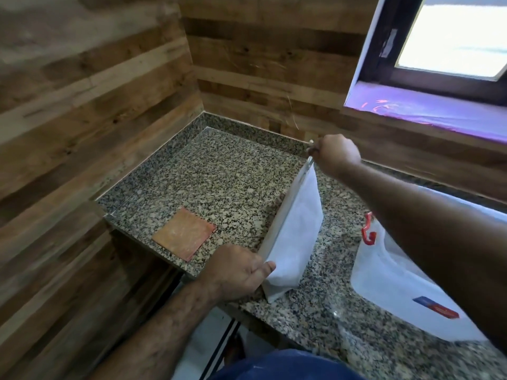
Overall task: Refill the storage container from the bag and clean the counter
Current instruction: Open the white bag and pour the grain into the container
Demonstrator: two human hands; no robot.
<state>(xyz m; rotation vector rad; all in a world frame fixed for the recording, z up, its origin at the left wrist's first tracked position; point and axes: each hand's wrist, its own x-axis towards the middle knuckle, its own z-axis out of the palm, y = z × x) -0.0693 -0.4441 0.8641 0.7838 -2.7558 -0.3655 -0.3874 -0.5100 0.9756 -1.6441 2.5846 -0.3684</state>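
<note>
Bag (290,237) upright on desk (219,176): we pinch its near corner with left hand (236,272), right hand (337,154) gripping the far top corner, likely stretching the seal to open.

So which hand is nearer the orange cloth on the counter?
Left. The left hand grips the white bag's near corner, just right of the orange cloth. The right hand holds the bag's far top corner, farther away.
</note>
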